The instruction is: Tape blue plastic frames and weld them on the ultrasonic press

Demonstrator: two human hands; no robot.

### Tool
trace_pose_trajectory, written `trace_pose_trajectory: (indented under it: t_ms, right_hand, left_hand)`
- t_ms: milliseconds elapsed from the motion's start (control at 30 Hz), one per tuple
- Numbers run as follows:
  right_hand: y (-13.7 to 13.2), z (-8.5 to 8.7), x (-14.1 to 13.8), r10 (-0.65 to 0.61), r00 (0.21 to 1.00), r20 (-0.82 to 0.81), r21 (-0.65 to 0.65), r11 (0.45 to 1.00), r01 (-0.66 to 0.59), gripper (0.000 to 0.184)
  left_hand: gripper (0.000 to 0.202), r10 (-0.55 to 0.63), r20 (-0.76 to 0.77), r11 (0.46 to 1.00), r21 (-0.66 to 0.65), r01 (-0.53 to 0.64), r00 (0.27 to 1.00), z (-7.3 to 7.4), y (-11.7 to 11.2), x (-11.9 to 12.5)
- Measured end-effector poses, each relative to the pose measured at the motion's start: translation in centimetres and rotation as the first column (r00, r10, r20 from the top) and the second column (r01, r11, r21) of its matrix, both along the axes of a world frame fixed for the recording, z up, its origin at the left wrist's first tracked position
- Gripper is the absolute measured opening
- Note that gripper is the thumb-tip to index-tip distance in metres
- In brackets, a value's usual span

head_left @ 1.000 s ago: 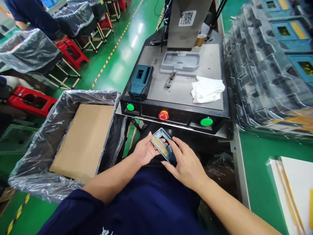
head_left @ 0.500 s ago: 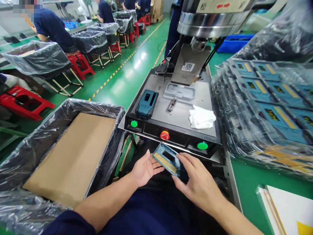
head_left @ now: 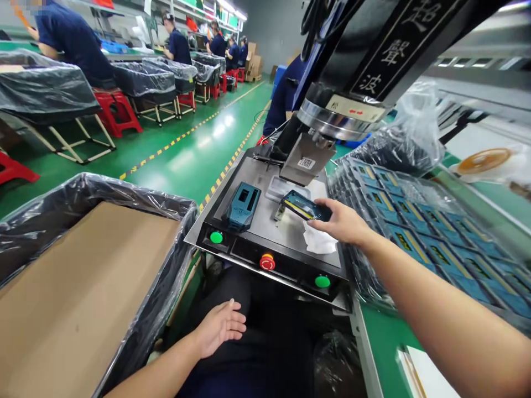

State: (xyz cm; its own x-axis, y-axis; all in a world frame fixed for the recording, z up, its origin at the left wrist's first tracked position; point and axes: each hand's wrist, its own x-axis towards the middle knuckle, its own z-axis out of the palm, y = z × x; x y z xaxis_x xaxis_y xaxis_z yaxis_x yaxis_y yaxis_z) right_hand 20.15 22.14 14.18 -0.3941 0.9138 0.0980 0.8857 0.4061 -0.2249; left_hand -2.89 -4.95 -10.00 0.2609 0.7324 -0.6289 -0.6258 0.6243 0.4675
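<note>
My right hand (head_left: 341, 223) grips a flat blue plastic part with a yellow strip (head_left: 302, 205) and holds it above the grey machine plate (head_left: 286, 232), close to the grey nest fixture (head_left: 282, 189) under the press head (head_left: 309, 157). My left hand (head_left: 219, 326) rests open and empty over my lap, below the machine's front edge. A second blue housing (head_left: 241, 205) lies on the plate's left side. A white cloth (head_left: 319, 241) lies just under my right hand.
The front panel carries two green buttons (head_left: 216, 237) (head_left: 322, 281) and a red stop button (head_left: 267, 261). A plastic-lined box with cardboard (head_left: 83, 276) stands at my left. Trays of blue parts under plastic (head_left: 415, 221) fill the right. Other people work at far benches.
My right hand has carried the blue part up from my lap to over the machine plate. My left hand has let go and stayed low. My head has lifted.
</note>
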Motion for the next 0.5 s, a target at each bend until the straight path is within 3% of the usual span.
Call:
trace_pose_trajectory:
  t_ms: [233,400,500]
  right_hand:
    - [7.0,-1.5,-1.1,-0.072,0.990,-0.119,-0.096,0.994,0.061,0.061]
    - [9.5,-1.7,-2.6,-0.063,0.947,-0.314,-0.230,0.973,-0.012,0.046]
    - [10.3,-1.4,-3.4,-0.123,0.938,-0.324,-0.326,0.945,0.012,0.039]
  left_hand:
    - [0.049,0.033,0.087,0.999,-0.002,-0.032,0.996,0.0,0.3,-0.8]
    - [0.050,0.044,0.133,0.999,-0.016,-0.042,0.990,-0.1,0.5,-1.0]
    - [0.049,0.052,0.153,0.999,-0.017,-0.050,0.987,-0.2,0.6,-1.2]
